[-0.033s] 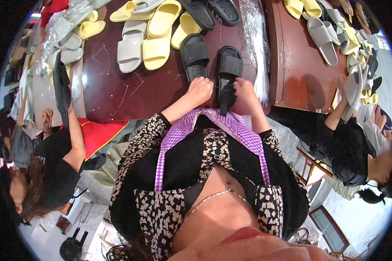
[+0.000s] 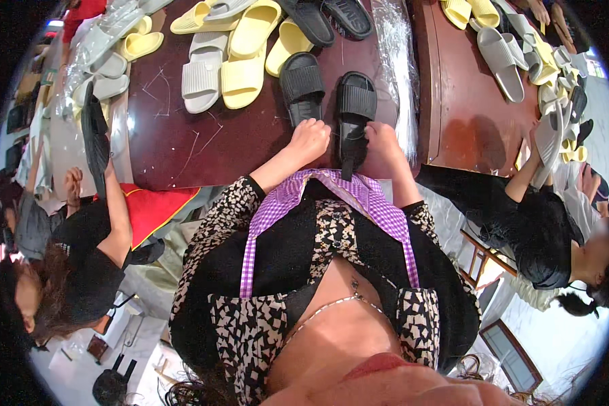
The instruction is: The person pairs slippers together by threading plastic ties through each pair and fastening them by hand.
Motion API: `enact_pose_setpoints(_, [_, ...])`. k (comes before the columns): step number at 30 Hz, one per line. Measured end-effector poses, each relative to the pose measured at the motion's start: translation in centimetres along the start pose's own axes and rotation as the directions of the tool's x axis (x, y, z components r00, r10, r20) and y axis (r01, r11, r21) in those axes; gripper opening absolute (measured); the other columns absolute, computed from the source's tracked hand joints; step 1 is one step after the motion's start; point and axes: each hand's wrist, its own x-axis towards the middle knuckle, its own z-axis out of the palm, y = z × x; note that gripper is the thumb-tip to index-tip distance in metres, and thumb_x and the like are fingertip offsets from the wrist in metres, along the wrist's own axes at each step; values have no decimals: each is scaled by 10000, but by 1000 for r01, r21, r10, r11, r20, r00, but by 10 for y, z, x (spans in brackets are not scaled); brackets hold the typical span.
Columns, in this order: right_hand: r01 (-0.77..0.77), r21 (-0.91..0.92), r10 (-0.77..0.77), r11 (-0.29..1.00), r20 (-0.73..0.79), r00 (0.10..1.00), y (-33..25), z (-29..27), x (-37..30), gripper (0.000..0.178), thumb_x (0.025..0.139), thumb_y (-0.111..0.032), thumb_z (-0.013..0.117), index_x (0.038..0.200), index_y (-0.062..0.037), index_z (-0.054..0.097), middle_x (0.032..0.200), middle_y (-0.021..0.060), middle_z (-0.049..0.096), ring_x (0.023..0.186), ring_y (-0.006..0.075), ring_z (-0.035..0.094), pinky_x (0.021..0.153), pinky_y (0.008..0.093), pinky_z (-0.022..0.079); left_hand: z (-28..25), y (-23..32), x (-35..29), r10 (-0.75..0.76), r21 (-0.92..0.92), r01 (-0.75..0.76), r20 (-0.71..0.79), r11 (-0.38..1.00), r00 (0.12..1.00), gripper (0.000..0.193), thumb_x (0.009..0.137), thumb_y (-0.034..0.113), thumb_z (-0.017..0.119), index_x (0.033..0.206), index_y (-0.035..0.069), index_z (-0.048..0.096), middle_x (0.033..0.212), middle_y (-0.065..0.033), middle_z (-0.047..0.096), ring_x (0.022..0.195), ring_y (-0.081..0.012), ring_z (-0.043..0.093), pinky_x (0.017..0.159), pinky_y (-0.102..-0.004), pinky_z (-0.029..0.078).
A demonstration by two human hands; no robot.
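Co-worker (image 2: 81,230) at far L is sitting w/ an arm up by a dark upright slipper (image 2: 96,135). Next, a grey slipper (image 2: 201,78) & yellow slippers (image 2: 242,80) are lying clustered on the red-brown table (image 2: 243,145). Left hand (image 2: 311,140) is resting, fingers bunched, at near end of left black slipper (image 2: 303,81); contact pt is hidden, so can't tell if it's gripping. Right black slipper (image 2: 357,95) is lying just beside, strap up, a narrow dark piece (image 2: 348,169) at its near end pointing to table edge. Right hand (image 2: 382,140) is touching, or nearly, that slipper's R side, fingers curled; can't tell if it's pinching. Shiny plastic bundle (image 2: 399,74) is running alongside, then 2nd table (image 2: 446,122) & another person (image 2: 534,237) w/ a pale slipper (image 2: 549,139).

Risks, my guess: pushing L slipper fwd could be bumping the yellow ones; loose threads (image 2: 196,145) could be snagging; pulling back too far could be tipping R slipper off near edge; R hand swinging out could be dragging plastic.

Room: tabletop is opening out L of Left hand, down to near edge; betw. slippers just a narrow gap is showing; more black slippers (image 2: 308,19) are limiting fwd; plastic is crowding R side.
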Motion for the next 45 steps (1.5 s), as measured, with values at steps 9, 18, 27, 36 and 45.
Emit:
enact_pose_setpoints(9, [-27,-91,10,995,-181,983,-9,-45,42,263,792,-244,546,855,-10,648,749,219,616,737,344,617,665,414,472,2,-3,2,-7,19,7,-28,1000,1000,91,705,123,562,647,57,583,694,-100,578,730,-269,568,654,-389,460])
enact_pose_setpoints(18, [-53,-301,10,952,-142,990,-26,-44,111,294,757,-300,601,831,-25,671,807,218,625,799,353,615,717,409,481,1,2,8,22,23,-22,-7,999,1000,81,715,90,569,647,49,551,692,-102,551,722,-272,546,657,-383,452])
enact_pose_setpoints(27, [-158,-418,151,895,-49,987,-45,-39,121,344,721,-285,648,866,27,649,926,238,613,872,372,597,762,426,482,0,6,9,123,47,-120,-76,992,989,85,695,107,547,620,66,556,668,-78,538,713,-245,541,642,-365,445])
enact_pose_setpoints(36, [-46,-401,-14,915,-146,989,-45,-33,119,284,721,-258,600,800,10,653,821,247,610,820,379,596,738,444,472,-6,11,11,192,11,-192,-53,981,980,67,691,76,590,674,56,528,717,-80,508,728,-249,517,662,-355,434])
enact_pose_setpoints(45, [123,-73,-143,990,-472,870,-45,-23,106,208,792,-188,579,793,20,579,753,215,613,709,385,592,642,427,465,-4,2,-2,284,-170,-283,-22,944,959,69,689,93,585,681,63,523,719,-76,498,740,-248,514,669,-354,434])
